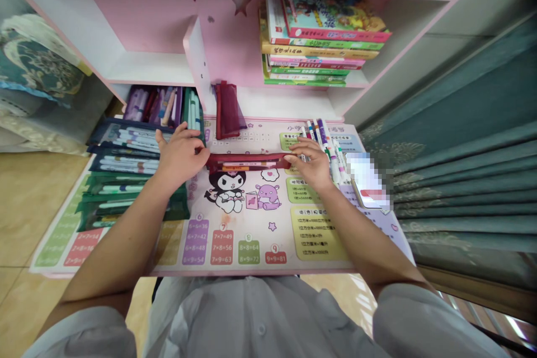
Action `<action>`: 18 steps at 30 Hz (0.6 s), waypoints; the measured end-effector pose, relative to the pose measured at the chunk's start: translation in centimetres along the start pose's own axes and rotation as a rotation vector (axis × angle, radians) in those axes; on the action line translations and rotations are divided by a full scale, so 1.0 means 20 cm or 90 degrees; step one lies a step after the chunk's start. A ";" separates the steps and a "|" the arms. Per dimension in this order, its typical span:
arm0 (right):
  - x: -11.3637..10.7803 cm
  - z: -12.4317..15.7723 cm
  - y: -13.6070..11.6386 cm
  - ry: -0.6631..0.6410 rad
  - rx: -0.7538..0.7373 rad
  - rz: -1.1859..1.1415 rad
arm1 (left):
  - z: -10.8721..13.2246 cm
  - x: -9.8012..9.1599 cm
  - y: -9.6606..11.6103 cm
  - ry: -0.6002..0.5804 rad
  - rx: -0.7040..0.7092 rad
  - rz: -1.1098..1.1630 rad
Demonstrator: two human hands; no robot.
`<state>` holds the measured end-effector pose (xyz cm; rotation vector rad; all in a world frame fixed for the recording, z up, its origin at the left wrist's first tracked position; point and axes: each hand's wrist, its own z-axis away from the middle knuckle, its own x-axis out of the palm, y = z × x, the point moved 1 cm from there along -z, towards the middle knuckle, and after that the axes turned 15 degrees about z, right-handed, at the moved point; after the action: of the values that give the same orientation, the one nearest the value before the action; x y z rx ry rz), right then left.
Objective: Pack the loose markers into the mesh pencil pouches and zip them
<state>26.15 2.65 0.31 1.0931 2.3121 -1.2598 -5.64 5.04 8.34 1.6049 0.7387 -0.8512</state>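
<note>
A dark red mesh pencil pouch [251,160] lies across the middle of the printed desk mat, with a few pens [239,166] showing inside it. My left hand [180,151] pinches its left end between thumb and fingers. At the opposite end, the thumb and fingers of my right hand [309,161] close on the pouch's right corner. Just beyond my right hand lies a loose bunch of markers [325,137]. Behind the held pouch, another dark red mesh pouch [227,109] rests near the shelf. Its contents, if any, cannot be made out.
Several green and dark blue mesh pouches of markers [126,163] overlap along the left side. Purple pouches [153,105] fill the space under the left shelf. A phone [369,179] lies at the right edge near the curtain [461,140]. Stacked books [314,47] occupy the shelf.
</note>
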 end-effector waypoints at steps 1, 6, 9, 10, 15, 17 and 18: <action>0.00 0.00 0.00 -0.001 -0.001 0.000 | 0.00 0.00 -0.01 0.005 0.004 0.001; 0.00 0.00 0.01 -0.008 0.004 0.009 | -0.01 0.02 -0.04 0.022 0.029 0.009; 0.00 0.00 0.01 -0.014 0.006 0.014 | -0.01 0.03 -0.05 0.032 0.045 0.005; 0.00 0.00 0.00 -0.015 0.005 0.014 | 0.00 0.03 -0.05 0.037 0.050 0.001; -0.01 -0.01 0.01 -0.010 -0.008 0.027 | 0.01 0.03 -0.04 0.056 0.074 -0.028; -0.01 0.00 0.01 -0.006 -0.009 0.029 | 0.01 0.03 -0.02 0.041 0.075 -0.039; -0.01 0.00 0.01 -0.005 -0.009 0.028 | 0.01 0.03 -0.02 0.025 0.078 -0.048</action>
<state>26.42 2.74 0.28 1.1268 2.2747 -1.2284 -5.55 4.92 7.56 1.7144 0.7916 -0.9372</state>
